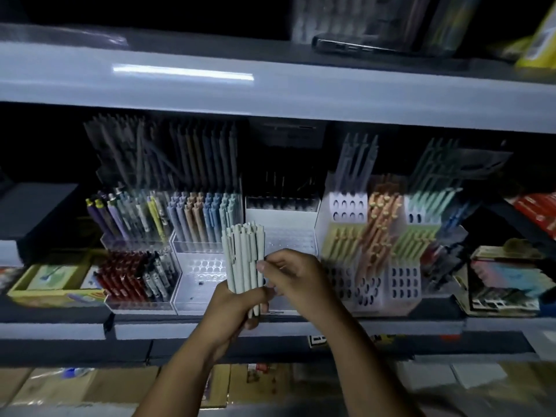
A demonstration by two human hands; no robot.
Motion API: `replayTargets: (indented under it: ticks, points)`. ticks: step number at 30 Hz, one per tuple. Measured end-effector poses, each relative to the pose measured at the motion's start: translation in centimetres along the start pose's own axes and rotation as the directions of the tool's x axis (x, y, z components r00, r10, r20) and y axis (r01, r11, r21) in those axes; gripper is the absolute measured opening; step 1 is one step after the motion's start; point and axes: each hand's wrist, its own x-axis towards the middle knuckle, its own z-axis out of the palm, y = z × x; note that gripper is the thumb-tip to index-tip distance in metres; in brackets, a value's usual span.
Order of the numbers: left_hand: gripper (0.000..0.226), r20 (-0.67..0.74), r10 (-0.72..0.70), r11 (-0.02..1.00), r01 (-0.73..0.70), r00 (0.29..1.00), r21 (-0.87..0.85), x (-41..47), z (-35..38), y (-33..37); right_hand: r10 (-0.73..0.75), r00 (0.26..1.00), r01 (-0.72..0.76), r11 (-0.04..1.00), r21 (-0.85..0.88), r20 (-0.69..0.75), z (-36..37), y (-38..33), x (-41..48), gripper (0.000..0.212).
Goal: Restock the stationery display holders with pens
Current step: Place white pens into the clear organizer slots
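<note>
The left hand [237,308] grips a bundle of pale pens [243,257] upright, just in front of the clear holder [198,275], whose holes show. The right hand [296,275], right of that holder, pinches a pen at the bundle's right edge.

The person's slim, bare left forearm [180,371] and bare right forearm [361,359] show uncovered from the wrist almost to the elbow. The bare left hand [231,308] and bare right hand [296,278] are slender-fingered. The right thumb's short, rounded thumbnail [261,266] is trimmed close. Dim light blurs finer detail.
</note>
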Motion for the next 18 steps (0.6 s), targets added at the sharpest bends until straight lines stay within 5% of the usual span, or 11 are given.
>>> replayTargets:
  ticks: [8,18]
  points:
    - [0.03,-0.14,0.026,0.999,-0.032,0.99,-0.039,1.2,2.6,-0.2,-0.018,0.985,0.009,0.999,0.054,0.171,-2.1,2.2,4.0,0.019]
    - [0.035,-0.174,0.003,0.996,-0.018,0.985,-0.085,2.8,0.3,-0.4,0.037,0.996,-0.059,0.959,0.276,0.086,-1.0,2.9,6.6,0.014]
